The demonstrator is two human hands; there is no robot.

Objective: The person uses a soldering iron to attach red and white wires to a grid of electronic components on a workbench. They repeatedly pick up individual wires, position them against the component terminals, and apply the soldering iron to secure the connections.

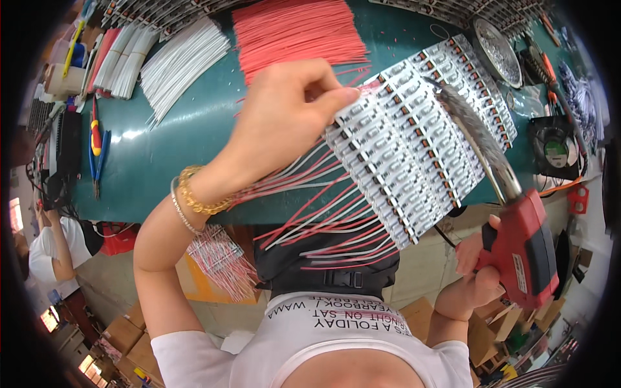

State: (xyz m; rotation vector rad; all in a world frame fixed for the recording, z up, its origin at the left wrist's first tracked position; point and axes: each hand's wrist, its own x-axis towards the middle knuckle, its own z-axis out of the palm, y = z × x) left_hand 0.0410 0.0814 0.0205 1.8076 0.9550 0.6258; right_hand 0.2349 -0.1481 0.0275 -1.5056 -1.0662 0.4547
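Note:
My left hand reaches over the table, thumb and forefinger pinched on a red wire at the upper left corner of a panel of small circuit boards. The hand hides most of that wire. My right hand is wrapped round the handle of a red and black soldering gun. Its metal barrel slants up over the panel, and the tip is above the boards, right of my left fingertips. From the panel's left side, red and white wires hang past the table edge toward my lap.
Loose red wires and white wires lie in piles at the back of the green table. Pliers and a screwdriver lie left. A metal dish and a small fan stand right. Another person sits far left.

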